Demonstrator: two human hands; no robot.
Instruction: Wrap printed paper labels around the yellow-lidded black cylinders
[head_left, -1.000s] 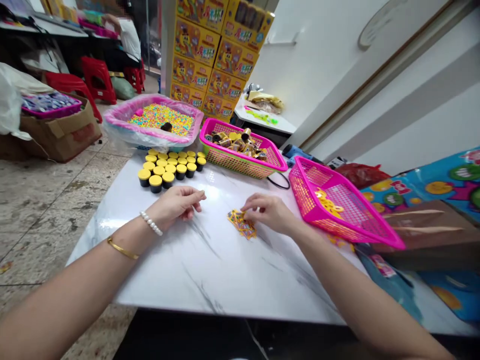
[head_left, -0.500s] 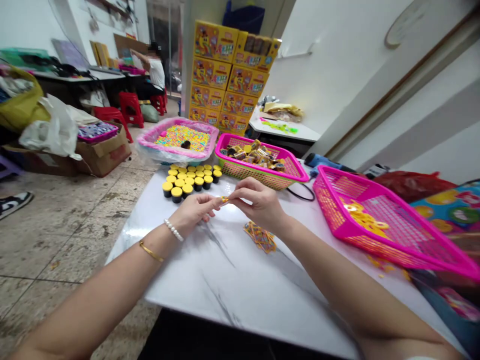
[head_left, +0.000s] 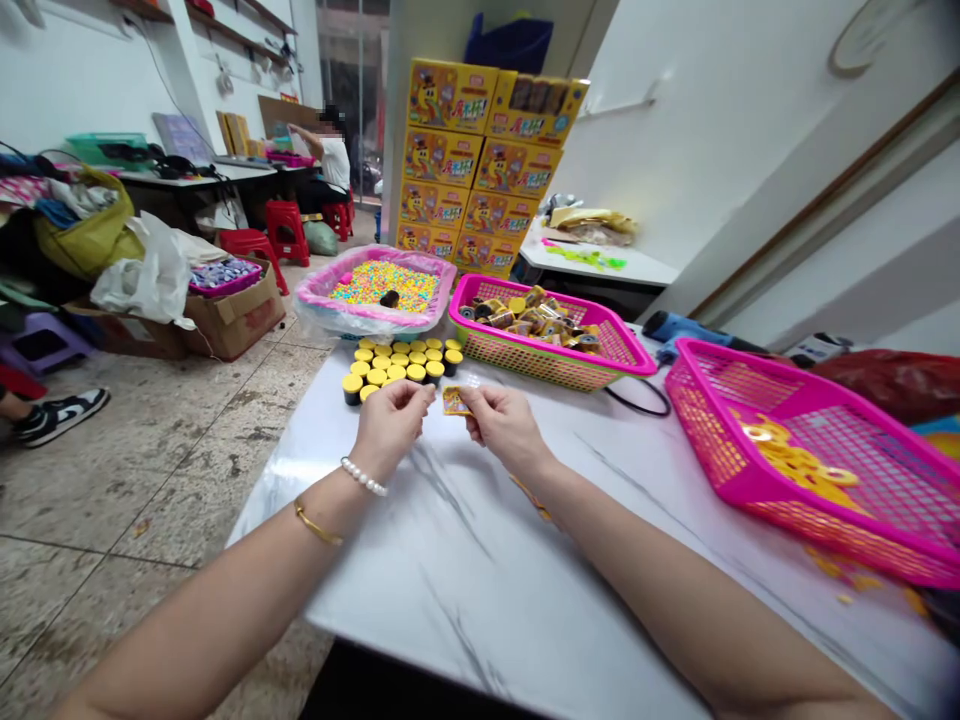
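Observation:
My right hand [head_left: 504,424] pinches a small yellow printed sticker [head_left: 454,401] just above the white marble table [head_left: 465,570]. My left hand [head_left: 390,425] is curled beside it, fingertips pinched together near the sticker's left edge; whether it touches the sticker is unclear. Just beyond my hands stand several small black jars with yellow caps [head_left: 397,362]. The rest of the sticker pile is mostly hidden under my right forearm.
A tub of coloured beads [head_left: 375,290] and a pink basket of wrapped pieces [head_left: 547,335] sit at the far edge. Another pink basket with yellow rings [head_left: 810,460] is at right. Yellow cartons [head_left: 480,170] are stacked behind. A person sits at a far table [head_left: 326,160].
My right hand picked a sticker from the pile and lifted it toward my left hand. Both hands moved forward near the jars, and my head tilted up.

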